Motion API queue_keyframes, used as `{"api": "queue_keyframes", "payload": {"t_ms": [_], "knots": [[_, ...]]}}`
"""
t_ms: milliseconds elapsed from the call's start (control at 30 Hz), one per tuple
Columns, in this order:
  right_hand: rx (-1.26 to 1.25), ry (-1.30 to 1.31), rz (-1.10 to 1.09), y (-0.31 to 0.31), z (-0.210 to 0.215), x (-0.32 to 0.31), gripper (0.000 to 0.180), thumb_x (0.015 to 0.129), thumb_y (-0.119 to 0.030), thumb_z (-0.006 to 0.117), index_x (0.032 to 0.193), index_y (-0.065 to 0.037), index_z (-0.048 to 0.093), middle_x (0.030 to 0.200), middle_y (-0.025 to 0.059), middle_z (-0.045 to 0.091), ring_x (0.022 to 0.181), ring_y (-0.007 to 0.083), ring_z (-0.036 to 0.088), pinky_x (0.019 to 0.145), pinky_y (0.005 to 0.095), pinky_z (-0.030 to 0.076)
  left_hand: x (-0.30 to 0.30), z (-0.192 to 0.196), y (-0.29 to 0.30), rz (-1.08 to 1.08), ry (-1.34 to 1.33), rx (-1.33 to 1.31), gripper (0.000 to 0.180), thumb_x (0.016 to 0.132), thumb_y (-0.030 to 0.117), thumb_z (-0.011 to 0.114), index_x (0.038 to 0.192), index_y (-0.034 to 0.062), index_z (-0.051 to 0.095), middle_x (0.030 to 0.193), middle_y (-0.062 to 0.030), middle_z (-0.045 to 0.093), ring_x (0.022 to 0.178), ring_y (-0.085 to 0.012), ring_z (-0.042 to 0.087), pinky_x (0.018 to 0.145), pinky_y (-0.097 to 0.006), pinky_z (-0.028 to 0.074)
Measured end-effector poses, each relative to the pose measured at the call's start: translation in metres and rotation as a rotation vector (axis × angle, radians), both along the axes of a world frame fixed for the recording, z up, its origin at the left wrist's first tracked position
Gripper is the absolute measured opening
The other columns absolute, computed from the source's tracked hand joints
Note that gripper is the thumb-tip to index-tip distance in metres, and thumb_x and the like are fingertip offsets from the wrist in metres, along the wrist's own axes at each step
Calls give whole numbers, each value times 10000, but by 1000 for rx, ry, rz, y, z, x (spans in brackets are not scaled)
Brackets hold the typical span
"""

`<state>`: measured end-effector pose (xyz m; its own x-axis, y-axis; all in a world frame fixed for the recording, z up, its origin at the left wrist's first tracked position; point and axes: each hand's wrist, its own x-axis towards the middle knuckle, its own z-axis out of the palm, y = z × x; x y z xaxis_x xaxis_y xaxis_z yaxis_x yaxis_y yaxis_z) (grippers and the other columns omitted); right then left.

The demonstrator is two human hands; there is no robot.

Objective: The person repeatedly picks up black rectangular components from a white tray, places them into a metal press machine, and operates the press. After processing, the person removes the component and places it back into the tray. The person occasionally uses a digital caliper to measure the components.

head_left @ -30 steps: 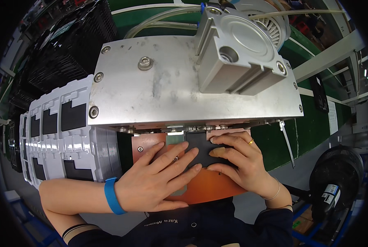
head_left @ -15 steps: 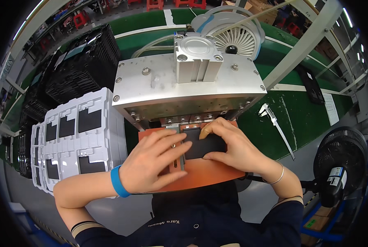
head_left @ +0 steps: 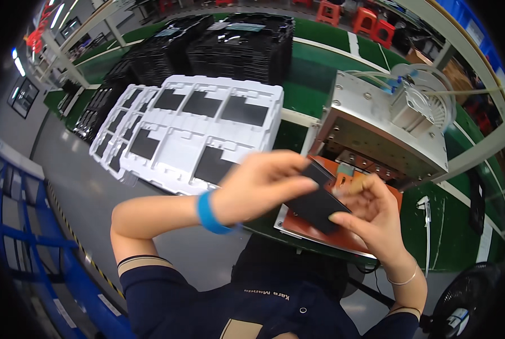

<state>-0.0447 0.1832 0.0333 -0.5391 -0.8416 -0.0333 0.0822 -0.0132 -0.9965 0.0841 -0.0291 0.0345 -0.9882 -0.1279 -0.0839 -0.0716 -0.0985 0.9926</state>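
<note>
Both my hands hold one flat black rectangular panel (head_left: pixel 318 203) just above an orange base plate (head_left: pixel 309 230). My left hand (head_left: pixel 261 183), with a blue wristband, pinches the panel's upper left edge. My right hand (head_left: pixel 371 217) supports its right and lower edge with the fingers curled around it. A grey metal press machine (head_left: pixel 371 127) stands directly behind the panel, over the plate. To the left lies a white moulded tray (head_left: pixel 207 133) with several black panels in its pockets.
Stacks of black trays (head_left: pixel 241 45) stand behind the white trays on the green bench (head_left: pixel 461 214). A white fan housing (head_left: pixel 427 96) sits on the machine. A blue rack (head_left: pixel 20 248) is at the lower left, a black fan (head_left: pixel 461 308) at the lower right.
The view has swung left, bringing the white trays into sight. My hands have lifted the black panel off the orange plate and out from under the machine.
</note>
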Motion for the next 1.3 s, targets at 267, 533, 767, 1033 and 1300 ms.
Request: {"api": "queue_keyframes", "payload": {"t_ms": [267, 533, 767, 1033, 1300], "knots": [[-99, 1045, 203, -124, -31, 17, 323, 837, -230, 767, 1082, -39, 680, 1011, 126, 670, 973, 309, 567, 887, 398, 470, 128, -40, -153, 856, 48, -477, 378, 945, 71, 660, 1311, -16, 617, 928, 2, 669, 817, -50, 588, 739, -192, 469], [429, 1434, 273, -175, -29, 60, 516, 740, -427, 824, 1009, -9, 684, 994, 147, 655, 1023, 304, 608, 861, 424, 476, 123, -63, -141, 960, 71, -1420, 196, 798, 120, 775, 976, 42, 752, 931, -83, 662, 910, -264, 560, 817, -363, 464], [453, 1048, 334, -186, -21, 56, 401, 733, -283, 850, 963, -15, 661, 906, 169, 705, 891, 339, 685, 780, 423, 532, 130, -50, -186, 613, 216, -1494, 256, 776, 242, 796, 880, 41, 676, 981, -97, 662, 1042, -320, 553, 905, -411, 446], [-64, 623, 151, -139, -14, 16, 294, 788, -109, 808, 997, 11, 639, 842, 176, 708, 862, 249, 723, 745, 346, 553, 127, -44, -153, 515, 170, -1440, 684, 666, 407, 862, 1200, 65, 606, 1271, -154, 558, 1190, -364, 495, 1032, -471, 398], [95, 161, -145, 29, 1, -17, 311, 782, 86, 770, 1057, 74, 623, 1004, 105, 702, 934, 139, 668, 812, 247, 538, 134, -48, -185, 497, 104, -1504, 626, 580, 337, 912, 1062, 48, 639, 1133, -131, 597, 1123, -346, 517, 974, -446, 427]]}}
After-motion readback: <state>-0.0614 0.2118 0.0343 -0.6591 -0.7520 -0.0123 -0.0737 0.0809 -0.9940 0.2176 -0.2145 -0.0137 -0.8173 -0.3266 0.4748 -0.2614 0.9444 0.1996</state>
